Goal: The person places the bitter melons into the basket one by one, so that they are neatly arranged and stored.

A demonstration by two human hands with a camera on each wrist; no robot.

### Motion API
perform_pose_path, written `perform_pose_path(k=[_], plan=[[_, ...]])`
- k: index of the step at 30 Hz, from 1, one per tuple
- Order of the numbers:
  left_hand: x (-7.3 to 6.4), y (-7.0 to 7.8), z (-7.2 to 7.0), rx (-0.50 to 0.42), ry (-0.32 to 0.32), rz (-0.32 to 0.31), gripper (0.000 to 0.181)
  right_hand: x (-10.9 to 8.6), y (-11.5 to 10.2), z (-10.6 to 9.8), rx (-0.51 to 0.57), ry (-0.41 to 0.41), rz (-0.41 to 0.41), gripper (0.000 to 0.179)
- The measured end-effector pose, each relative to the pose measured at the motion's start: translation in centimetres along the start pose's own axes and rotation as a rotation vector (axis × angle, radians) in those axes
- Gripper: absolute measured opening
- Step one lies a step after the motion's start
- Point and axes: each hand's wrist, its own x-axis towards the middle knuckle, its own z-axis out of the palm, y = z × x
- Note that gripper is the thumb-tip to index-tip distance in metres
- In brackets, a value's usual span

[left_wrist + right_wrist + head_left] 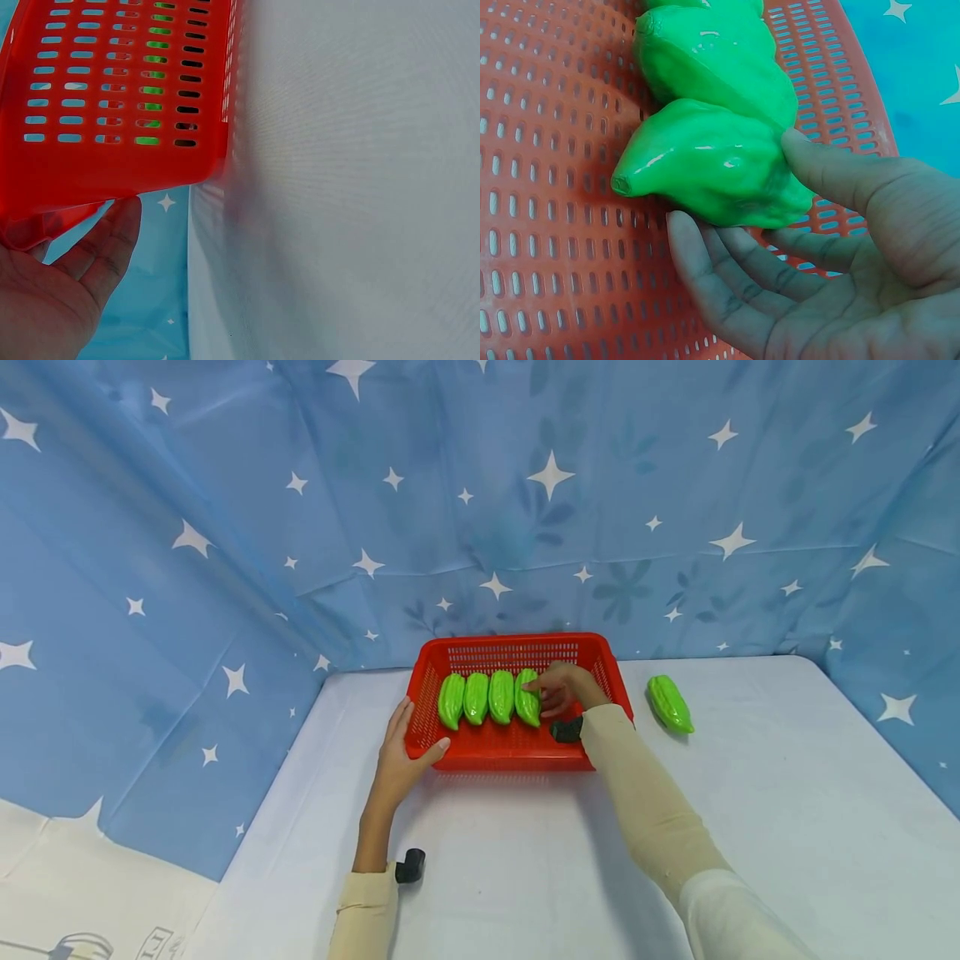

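Green vegetable [712,161]: rightmost of four in the red basket, narrow end toward the person, lying against its neighbour.
Right hand [566,683]: holding that vegetable, thumb one side, curled fingers the other; how firmly, I can't tell.
Right thumb: tip touching the vegetable near its fat end, close to the next one.
Right fingers: bent along the vegetable's outer side, partly hidden behind it.
Left hand [401,760]: wide, fingers fairly straight, thumb spread away; touching the basket at its near left corner.
Row: three more vegetables [476,698] left of the held one, side by side, same glossy green, narrow ends all facing the person.
Basket [517,748]: red plastic, slotted walls and floor; green shows through the slots from the left wrist. Bare floor in front of the row.
Loose vegetable [671,703]: outside, right of the basket, on the table, lying slantwise.
Sleeves: cream on both forearms [660,810], paler higher up the right arm.
Black pieces: one at each cuff [410,866].
Table [787,818]: white cover, under basket and loose vegetable.
Curtain [450,485]: blue, white stars, darker leaf prints; behind the table and along both sides from where I stand.
Pale cloth [45,877]: far left, whisk drawing, some lettering.
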Motion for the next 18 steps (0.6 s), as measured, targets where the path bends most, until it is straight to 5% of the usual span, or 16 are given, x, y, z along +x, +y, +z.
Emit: perform_pose_path(k=[18], plan=[[0.19, -0.25, -0.01, 0.003, -0.008, 0.010, 0.093, 0.18, -0.02, 0.08, -0.019, -0.002, -0.005, 0.026]])
